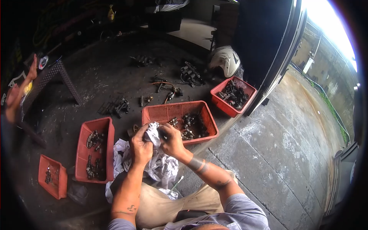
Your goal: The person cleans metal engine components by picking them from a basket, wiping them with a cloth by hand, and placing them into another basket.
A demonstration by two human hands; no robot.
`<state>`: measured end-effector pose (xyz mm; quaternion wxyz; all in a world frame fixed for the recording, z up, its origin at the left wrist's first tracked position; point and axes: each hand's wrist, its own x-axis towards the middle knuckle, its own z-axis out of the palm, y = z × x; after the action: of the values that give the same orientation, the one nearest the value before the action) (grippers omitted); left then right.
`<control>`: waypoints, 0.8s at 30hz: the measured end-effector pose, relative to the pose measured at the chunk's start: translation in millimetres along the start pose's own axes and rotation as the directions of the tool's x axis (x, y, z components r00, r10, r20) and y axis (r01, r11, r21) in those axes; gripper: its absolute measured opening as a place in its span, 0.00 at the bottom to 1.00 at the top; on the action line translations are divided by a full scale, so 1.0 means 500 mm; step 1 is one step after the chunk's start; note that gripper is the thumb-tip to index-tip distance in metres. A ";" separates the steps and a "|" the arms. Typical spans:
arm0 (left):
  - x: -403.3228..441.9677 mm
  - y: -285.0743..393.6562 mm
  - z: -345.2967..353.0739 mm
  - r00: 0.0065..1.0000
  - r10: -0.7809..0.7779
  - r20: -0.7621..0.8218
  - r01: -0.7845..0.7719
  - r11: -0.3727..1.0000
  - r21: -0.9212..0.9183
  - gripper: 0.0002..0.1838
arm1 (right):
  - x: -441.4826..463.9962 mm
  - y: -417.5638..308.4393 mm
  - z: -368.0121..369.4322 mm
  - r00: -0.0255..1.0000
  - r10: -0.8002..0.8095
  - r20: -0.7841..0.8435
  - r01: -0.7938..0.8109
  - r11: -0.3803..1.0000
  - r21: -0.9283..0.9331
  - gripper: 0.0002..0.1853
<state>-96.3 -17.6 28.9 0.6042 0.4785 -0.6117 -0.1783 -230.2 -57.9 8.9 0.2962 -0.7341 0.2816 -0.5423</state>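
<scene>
Both hands meet over my lap at the near edge of the large red basket (148, 111). My left hand (141, 148) is closed around a bunched white rag (153, 135). From the other side, my right hand (172, 142) curls its fingers against the same rag. A dark patch shows between the right fingers; whether it is a small part or shadow, I cannot tell. Below the hands lies a heap of white rags (165, 168). Several small metal parts (188, 122) sit inside the large basket. A thin pale stick (177, 183) rests by my knee.
Left of me stand a red basket (79, 153) and a smaller red tray (41, 172), both with metal parts. Another red basket (251, 100) and a white helmet (225, 61) are by the doorway. Loose machine parts (119, 107) lie beyond. Another person's leg (19, 90) shows at far left.
</scene>
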 end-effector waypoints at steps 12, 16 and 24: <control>-0.011 -0.011 0.005 0.966 0.125 -0.226 -0.140 0.989 -0.052 0.11 | -0.007 -0.021 0.009 0.991 -0.117 -0.068 0.108 0.986 -0.127 0.20; -0.012 -0.028 -0.012 0.969 -0.102 -0.226 0.026 0.948 -0.317 0.03 | -0.010 -0.048 0.019 0.980 -0.157 -0.120 0.139 0.979 -0.148 0.17; 0.005 0.013 -0.044 0.950 -0.313 -0.018 0.187 0.612 -0.768 0.23 | 0.008 -0.068 -0.001 0.964 0.230 -0.134 -0.204 0.961 0.185 0.13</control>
<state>-78.2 -8.6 40.1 0.7614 0.2747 -0.3607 -0.4635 -226.7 -38.2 36.5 0.3928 -0.6264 0.3354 -0.5838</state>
